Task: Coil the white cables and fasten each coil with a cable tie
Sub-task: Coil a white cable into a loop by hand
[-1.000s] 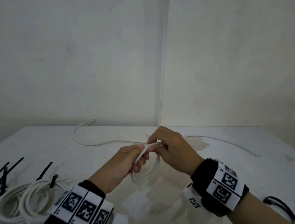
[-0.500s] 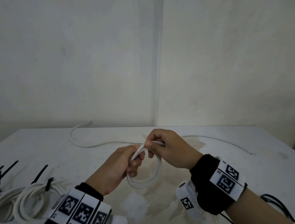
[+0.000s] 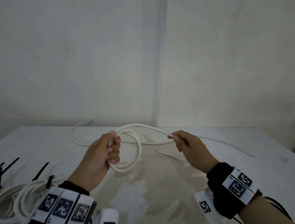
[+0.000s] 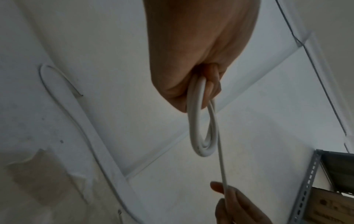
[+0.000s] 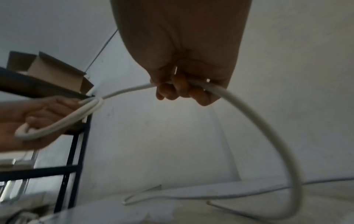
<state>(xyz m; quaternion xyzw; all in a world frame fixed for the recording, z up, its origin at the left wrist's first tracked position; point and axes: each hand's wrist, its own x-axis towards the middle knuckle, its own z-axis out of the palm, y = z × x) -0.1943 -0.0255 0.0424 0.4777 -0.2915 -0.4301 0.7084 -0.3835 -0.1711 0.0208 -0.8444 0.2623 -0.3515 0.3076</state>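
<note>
We work above the middle of the table (image 3: 180, 195), with bare tabletop ahead to the wall; finished coils (image 3: 1, 204) lie at its near left edge. Our left hand (image 3: 102, 154) grips the small coil (image 3: 134, 157) of white cable (image 3: 145, 127), and our right hand (image 3: 188, 145) closes round the strand leading from it.
</note>
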